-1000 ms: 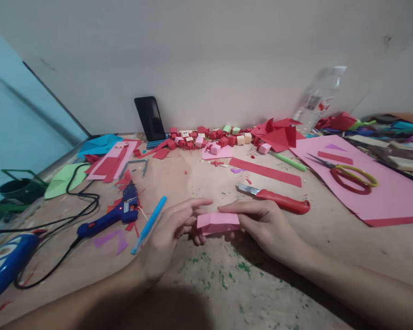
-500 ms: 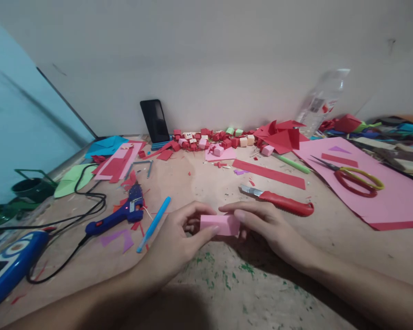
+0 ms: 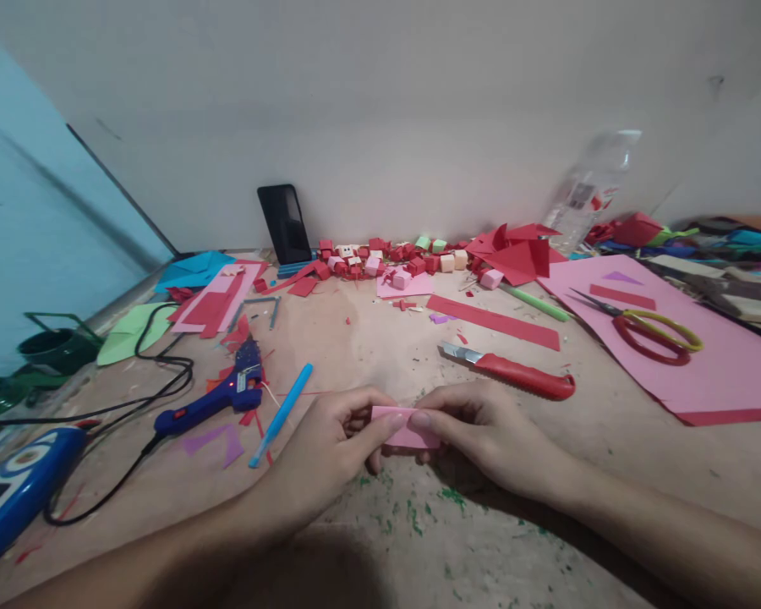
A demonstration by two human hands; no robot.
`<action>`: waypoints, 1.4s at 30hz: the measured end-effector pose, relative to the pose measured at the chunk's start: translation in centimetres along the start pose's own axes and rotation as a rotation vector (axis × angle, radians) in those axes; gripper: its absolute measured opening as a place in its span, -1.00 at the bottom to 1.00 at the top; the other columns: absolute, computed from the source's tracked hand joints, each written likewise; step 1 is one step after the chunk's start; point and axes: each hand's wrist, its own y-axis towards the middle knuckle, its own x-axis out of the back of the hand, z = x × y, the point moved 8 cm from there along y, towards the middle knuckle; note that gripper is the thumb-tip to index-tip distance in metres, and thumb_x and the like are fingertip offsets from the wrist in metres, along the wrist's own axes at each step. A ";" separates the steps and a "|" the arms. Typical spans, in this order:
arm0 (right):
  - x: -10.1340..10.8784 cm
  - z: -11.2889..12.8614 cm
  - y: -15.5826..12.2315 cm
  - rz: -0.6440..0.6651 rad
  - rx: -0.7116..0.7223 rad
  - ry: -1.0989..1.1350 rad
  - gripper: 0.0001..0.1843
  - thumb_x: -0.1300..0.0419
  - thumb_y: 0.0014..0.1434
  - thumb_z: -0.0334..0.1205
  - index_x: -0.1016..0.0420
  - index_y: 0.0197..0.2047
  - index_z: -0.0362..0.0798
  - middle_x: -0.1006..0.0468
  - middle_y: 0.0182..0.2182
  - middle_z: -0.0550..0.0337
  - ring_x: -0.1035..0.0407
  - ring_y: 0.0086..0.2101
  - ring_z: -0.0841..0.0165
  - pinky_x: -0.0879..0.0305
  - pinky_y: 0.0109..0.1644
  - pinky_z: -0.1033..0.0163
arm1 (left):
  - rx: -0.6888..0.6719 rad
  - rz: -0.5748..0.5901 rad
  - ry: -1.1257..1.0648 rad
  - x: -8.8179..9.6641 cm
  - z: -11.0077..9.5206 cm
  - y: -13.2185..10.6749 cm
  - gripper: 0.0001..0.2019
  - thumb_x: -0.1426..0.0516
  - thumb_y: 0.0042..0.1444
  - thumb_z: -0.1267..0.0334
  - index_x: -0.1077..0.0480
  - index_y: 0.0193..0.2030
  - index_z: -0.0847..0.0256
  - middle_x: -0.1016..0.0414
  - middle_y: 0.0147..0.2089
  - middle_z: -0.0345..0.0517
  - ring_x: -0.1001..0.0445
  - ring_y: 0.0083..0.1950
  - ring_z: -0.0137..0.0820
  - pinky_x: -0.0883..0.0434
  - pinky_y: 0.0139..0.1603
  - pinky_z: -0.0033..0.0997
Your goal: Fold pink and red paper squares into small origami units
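Observation:
Between my two hands is a small folded piece of pink paper [image 3: 412,436], held just above the table. My left hand [image 3: 346,431] pinches its left part, thumb on the near face and fingers behind. My right hand [image 3: 482,427] grips the right part in the same way, the two thumbs close together near the upper edge. Parts of the paper are hidden by the thumbs and fingers. Beyond my right hand lies a red-handled utility knife [image 3: 526,375] with its blade out. A blue pen [image 3: 283,413] rests left of my left hand.
At left are a blue glue gun [image 3: 212,404] with a black cord and a green cup [image 3: 57,347]. Small paper cubes [image 3: 406,254] pile along the wall beside a leaning phone [image 3: 284,224]. Scissors [image 3: 656,334] lie on a pink sheet [image 3: 723,372]; a plastic bottle [image 3: 593,194] leans behind.
My right thumb has moved left along the paper, near the left thumb, and the right fingers have curled in. Paper and hands are slightly lower, and the paper's face is tilted differently.

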 end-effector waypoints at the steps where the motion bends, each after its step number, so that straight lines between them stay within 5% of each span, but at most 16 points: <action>1: 0.0 0.0 0.0 0.007 -0.002 -0.001 -0.61 -0.20 0.33 0.00 -0.59 -0.43 -0.06 -0.53 -0.54 0.19 -0.36 -0.53 0.38 -0.26 -0.46 0.30 | -0.007 -0.007 0.013 0.1 -0.1 0.0 -0.70 -0.17 0.32 0.06 -0.57 -0.25 0.26 -0.41 -0.54 -0.26 -0.38 -0.47 -0.45 -0.24 -0.42 -0.48; 14: 0.0 0.1 0.0 -0.017 0.043 -0.056 -0.72 -0.22 0.28 -0.20 -0.58 -0.45 -0.08 -0.56 -0.54 0.20 -0.38 -0.50 0.38 -0.30 -0.41 0.32 | -0.035 -0.030 0.112 0.3 0.1 -0.1 -0.65 -0.15 0.30 0.07 -0.47 -0.45 0.21 -0.45 -0.54 -0.23 -0.41 -0.45 -0.42 -0.25 -0.40 -0.46; 21: -0.4 0.6 -0.1 -0.004 0.038 -0.073 -0.73 -0.20 0.27 -0.25 -0.56 -0.47 -0.08 -0.52 -0.55 0.22 -0.36 -0.48 0.39 -0.28 -0.40 0.32 | -0.064 -0.001 0.147 -0.1 -0.7 -0.2 -0.69 -0.14 0.29 0.06 -0.53 -0.36 0.21 -0.46 -0.47 -0.22 -0.40 -0.43 -0.41 -0.25 -0.41 -0.47; 33: -0.6 1.2 -0.3 0.027 0.104 -0.064 -0.77 -0.27 0.27 -0.16 -0.67 -0.33 -0.09 -0.59 -0.45 0.18 -0.40 -0.41 0.37 -0.30 -0.35 0.30 | -0.052 0.044 0.097 -0.3 -0.3 -0.1 -0.75 -0.17 0.24 0.19 -0.54 -0.42 0.21 -0.54 -0.44 -0.20 -0.43 -0.35 -0.39 -0.27 -0.32 -0.48; 42: 0.0 0.6 -0.1 -0.046 0.053 -0.059 -0.68 -0.19 0.28 -0.17 -0.52 -0.49 -0.07 -0.46 -0.55 0.22 -0.34 -0.48 0.37 -0.29 -0.40 0.29 | -0.061 -0.011 0.128 0.3 -0.8 0.2 -0.59 -0.13 0.26 0.02 -0.36 -0.54 0.21 -0.27 -0.54 -0.27 -0.26 -0.44 -0.44 -0.18 -0.39 -0.47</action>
